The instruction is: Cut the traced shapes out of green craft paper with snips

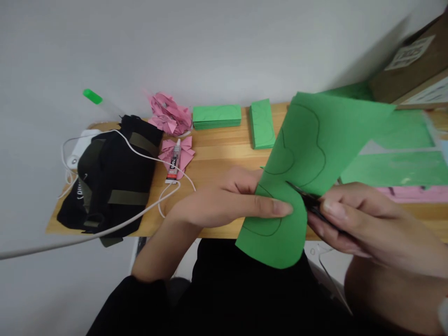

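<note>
A sheet of green paper (304,140) with curved drawn outlines is held up over the near edge of the table, its lower part cut to a rounded edge. My left hand (238,198) pinches it from the left, thumb flat on the front and the other fingers behind. In my right hand (360,214) is a pair of dark scissors (311,203). Their blades meet the paper between the upper outline and the rounded lower part. My fingers hide most of the scissor handles.
On the wooden table (224,158) lie green paper stacks (217,116), pink folded paper pieces (171,114) and a glue tube (174,161). A black bag (115,177) with a white cable (140,217) sits left. At right are a cardboard box (413,60) and packaged green paper (402,168).
</note>
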A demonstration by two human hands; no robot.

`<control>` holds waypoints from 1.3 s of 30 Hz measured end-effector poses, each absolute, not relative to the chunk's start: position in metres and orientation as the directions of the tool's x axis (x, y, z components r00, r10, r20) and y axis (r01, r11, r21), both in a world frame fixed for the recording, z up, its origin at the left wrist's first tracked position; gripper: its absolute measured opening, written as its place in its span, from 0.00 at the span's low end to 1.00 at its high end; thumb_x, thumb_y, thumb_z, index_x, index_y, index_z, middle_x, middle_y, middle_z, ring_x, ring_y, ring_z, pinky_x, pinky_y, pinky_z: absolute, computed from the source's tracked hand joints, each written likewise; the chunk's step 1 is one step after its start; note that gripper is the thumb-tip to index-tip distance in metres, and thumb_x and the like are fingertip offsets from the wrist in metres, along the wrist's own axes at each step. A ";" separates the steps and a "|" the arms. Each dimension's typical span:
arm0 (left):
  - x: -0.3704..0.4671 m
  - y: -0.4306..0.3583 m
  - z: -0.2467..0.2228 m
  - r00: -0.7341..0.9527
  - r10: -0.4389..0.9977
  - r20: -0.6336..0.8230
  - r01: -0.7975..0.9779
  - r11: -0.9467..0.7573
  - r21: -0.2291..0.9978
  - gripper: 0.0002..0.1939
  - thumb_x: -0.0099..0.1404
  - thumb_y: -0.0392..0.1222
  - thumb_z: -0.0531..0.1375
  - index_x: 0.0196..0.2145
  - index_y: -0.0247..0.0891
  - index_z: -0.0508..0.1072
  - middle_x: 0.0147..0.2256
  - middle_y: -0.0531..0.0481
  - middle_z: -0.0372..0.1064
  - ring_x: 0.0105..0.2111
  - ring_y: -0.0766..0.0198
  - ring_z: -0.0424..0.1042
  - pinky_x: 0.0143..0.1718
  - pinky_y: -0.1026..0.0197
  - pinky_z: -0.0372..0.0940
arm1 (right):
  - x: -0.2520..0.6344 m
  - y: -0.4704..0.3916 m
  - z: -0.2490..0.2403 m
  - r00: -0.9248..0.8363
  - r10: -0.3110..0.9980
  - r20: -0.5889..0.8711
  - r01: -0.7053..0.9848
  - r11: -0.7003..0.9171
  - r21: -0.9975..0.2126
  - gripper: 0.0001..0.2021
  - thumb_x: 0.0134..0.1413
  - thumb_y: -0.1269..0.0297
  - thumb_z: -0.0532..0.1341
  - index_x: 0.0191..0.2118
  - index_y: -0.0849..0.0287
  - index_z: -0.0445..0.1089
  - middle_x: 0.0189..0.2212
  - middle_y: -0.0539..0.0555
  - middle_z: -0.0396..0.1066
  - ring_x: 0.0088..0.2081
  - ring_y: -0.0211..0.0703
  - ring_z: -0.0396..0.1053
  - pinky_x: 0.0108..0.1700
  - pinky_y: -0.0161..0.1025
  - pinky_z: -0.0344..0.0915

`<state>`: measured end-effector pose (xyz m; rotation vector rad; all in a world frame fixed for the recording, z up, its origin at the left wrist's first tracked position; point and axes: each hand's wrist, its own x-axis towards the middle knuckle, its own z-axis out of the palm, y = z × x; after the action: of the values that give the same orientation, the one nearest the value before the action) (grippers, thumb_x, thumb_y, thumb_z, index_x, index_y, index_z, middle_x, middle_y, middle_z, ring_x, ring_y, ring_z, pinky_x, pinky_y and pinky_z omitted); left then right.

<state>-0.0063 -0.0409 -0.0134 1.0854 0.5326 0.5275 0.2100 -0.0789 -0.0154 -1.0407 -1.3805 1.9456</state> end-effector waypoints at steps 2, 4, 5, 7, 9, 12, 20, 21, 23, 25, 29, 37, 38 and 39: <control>-0.007 -0.041 -0.013 0.751 0.641 -0.157 -0.123 0.370 0.921 0.08 0.62 0.35 0.65 0.25 0.36 0.78 0.26 0.52 0.72 0.26 0.69 0.71 0.32 0.67 0.68 | 0.210 -0.079 -0.016 -0.561 0.776 -0.289 0.013 -0.341 -0.940 0.28 0.60 0.41 0.60 0.17 0.55 0.59 0.10 0.44 0.51 0.13 0.31 0.44 0.13 0.34 0.38; -0.007 -0.041 -0.013 0.743 0.650 -0.161 -0.114 0.360 0.926 0.08 0.61 0.35 0.65 0.25 0.36 0.79 0.26 0.52 0.72 0.27 0.69 0.71 0.32 0.68 0.68 | 0.210 -0.078 -0.017 -0.558 0.777 -0.291 0.009 -0.345 -0.939 0.28 0.60 0.42 0.60 0.17 0.55 0.58 0.10 0.44 0.51 0.13 0.31 0.43 0.13 0.34 0.38; -0.007 -0.041 -0.013 0.741 0.652 -0.160 -0.112 0.354 0.928 0.08 0.61 0.35 0.65 0.24 0.36 0.79 0.26 0.52 0.72 0.27 0.69 0.71 0.32 0.68 0.68 | 0.209 -0.078 -0.017 -0.553 0.782 -0.289 0.006 -0.342 -0.940 0.28 0.61 0.42 0.60 0.17 0.55 0.58 0.10 0.44 0.51 0.13 0.31 0.43 0.13 0.34 0.38; -0.006 -0.041 -0.013 0.738 0.658 -0.153 -0.112 0.343 0.933 0.09 0.62 0.34 0.64 0.24 0.36 0.78 0.25 0.53 0.71 0.26 0.69 0.70 0.32 0.68 0.68 | 0.209 -0.078 -0.018 -0.544 0.791 -0.279 0.003 -0.331 -0.944 0.29 0.61 0.42 0.60 0.17 0.57 0.58 0.11 0.44 0.52 0.13 0.29 0.44 0.13 0.33 0.38; -0.005 -0.040 -0.013 0.737 0.662 -0.136 -0.116 0.322 0.940 0.10 0.62 0.34 0.63 0.23 0.36 0.78 0.25 0.53 0.71 0.26 0.69 0.70 0.33 0.67 0.68 | 0.209 -0.078 -0.018 -0.542 0.795 -0.272 -0.004 -0.326 -0.945 0.30 0.61 0.43 0.60 0.16 0.57 0.58 0.11 0.44 0.53 0.14 0.29 0.45 0.13 0.32 0.38; -0.004 -0.039 -0.013 0.740 0.663 -0.117 -0.122 0.302 0.945 0.11 0.62 0.32 0.62 0.23 0.36 0.77 0.25 0.53 0.71 0.26 0.70 0.70 0.32 0.68 0.68 | 0.210 -0.078 -0.021 -0.548 0.790 -0.276 -0.007 -0.334 -0.942 0.30 0.62 0.43 0.60 0.16 0.57 0.57 0.11 0.44 0.52 0.14 0.29 0.44 0.13 0.32 0.38; -0.007 -0.039 -0.015 0.743 0.653 -0.148 -0.100 0.327 0.940 0.10 0.63 0.35 0.63 0.23 0.36 0.77 0.25 0.52 0.71 0.26 0.69 0.71 0.31 0.67 0.68 | 0.208 -0.072 -0.023 -0.556 0.794 -0.245 0.023 -0.279 -0.960 0.29 0.63 0.44 0.59 0.16 0.57 0.56 0.11 0.44 0.52 0.13 0.29 0.44 0.13 0.33 0.38; -0.007 -0.039 -0.015 0.743 0.653 -0.148 -0.102 0.330 0.939 0.10 0.63 0.35 0.63 0.24 0.36 0.78 0.25 0.52 0.71 0.26 0.69 0.71 0.32 0.67 0.68 | 0.208 -0.072 -0.023 -0.558 0.794 -0.240 0.025 -0.274 -0.962 0.29 0.63 0.44 0.59 0.17 0.57 0.56 0.11 0.44 0.52 0.14 0.29 0.44 0.14 0.33 0.39; -0.007 -0.040 -0.016 0.741 0.652 -0.157 -0.103 0.343 0.934 0.10 0.63 0.35 0.63 0.24 0.36 0.78 0.25 0.53 0.72 0.25 0.69 0.71 0.32 0.66 0.68 | 0.208 -0.072 -0.024 -0.559 0.794 -0.240 0.031 -0.269 -0.963 0.29 0.64 0.44 0.58 0.17 0.57 0.56 0.12 0.45 0.53 0.14 0.29 0.45 0.14 0.33 0.40; -0.008 -0.040 -0.018 0.739 0.650 -0.178 -0.100 0.367 0.925 0.10 0.63 0.35 0.63 0.24 0.36 0.78 0.25 0.53 0.72 0.25 0.70 0.70 0.32 0.67 0.68 | 0.208 -0.073 -0.026 -0.559 0.793 -0.243 0.027 -0.275 -0.961 0.29 0.64 0.45 0.59 0.17 0.57 0.57 0.13 0.45 0.54 0.15 0.30 0.46 0.15 0.33 0.42; -0.011 -0.041 -0.025 0.705 0.673 -0.224 -0.110 0.416 0.903 0.08 0.61 0.41 0.66 0.26 0.36 0.80 0.27 0.51 0.75 0.29 0.66 0.74 0.35 0.64 0.71 | 0.214 -0.076 -0.032 -0.562 0.778 -0.281 0.014 -0.331 -0.944 0.27 0.63 0.44 0.59 0.19 0.57 0.61 0.11 0.43 0.52 0.14 0.30 0.44 0.15 0.34 0.40; 0.002 -0.053 -0.049 0.571 0.818 -0.068 -0.453 0.384 0.805 0.12 0.60 0.48 0.67 0.38 0.39 0.83 0.51 0.43 0.78 0.57 0.50 0.73 0.61 0.50 0.64 | 0.204 -0.085 -0.034 -0.121 0.981 -0.150 -0.268 -0.178 -0.947 0.26 0.58 0.37 0.58 0.31 0.57 0.75 0.12 0.44 0.52 0.14 0.33 0.42 0.16 0.37 0.39; 0.005 -0.055 -0.052 0.557 0.826 -0.083 -0.472 0.398 0.786 0.13 0.59 0.49 0.68 0.36 0.38 0.83 0.50 0.41 0.78 0.55 0.49 0.74 0.59 0.48 0.65 | 0.196 -0.085 -0.031 -0.093 0.990 -0.106 -0.253 -0.126 -0.959 0.23 0.55 0.39 0.63 0.31 0.57 0.76 0.12 0.44 0.54 0.14 0.33 0.45 0.16 0.37 0.40; 0.007 -0.057 -0.055 0.535 0.837 -0.118 -0.480 0.416 0.773 0.15 0.56 0.51 0.69 0.35 0.37 0.82 0.47 0.40 0.79 0.51 0.48 0.76 0.56 0.46 0.67 | 0.188 -0.085 -0.027 -0.008 0.994 -0.109 -0.217 -0.108 -0.970 0.15 0.54 0.48 0.69 0.32 0.55 0.78 0.14 0.44 0.55 0.15 0.33 0.46 0.17 0.36 0.40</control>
<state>0.0069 -0.0569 -0.0547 0.7541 0.5435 0.8794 0.1878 -0.0847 -0.0275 -1.1242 -0.9887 1.3816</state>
